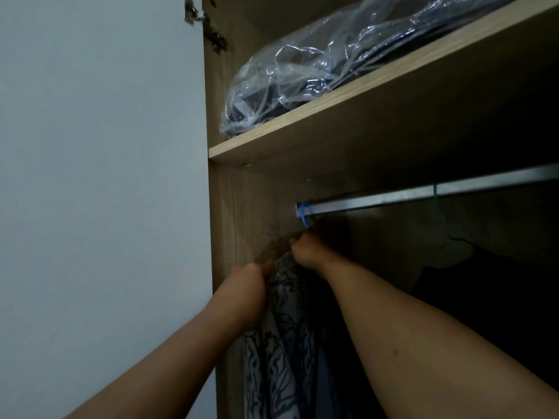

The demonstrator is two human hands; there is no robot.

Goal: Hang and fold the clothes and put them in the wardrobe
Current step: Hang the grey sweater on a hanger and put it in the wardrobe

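A black-and-white patterned garment [281, 343] hangs at the far left of the wardrobe, on a blue hanger whose hook [305, 213] sits over the left end of the metal rail [423, 195]. My left hand [251, 285] grips the garment's upper left edge, close to the wardrobe's side wall. My right hand [308, 249] is closed at the garment's top, just under the blue hook. The hanger's body is hidden by my hands and the cloth.
A wooden shelf [348, 95] above the rail carries dark items in a clear plastic bag [317, 65]. A second hanger [444, 234] with a dark garment hangs further right. The open white door [99, 176] stands at the left.
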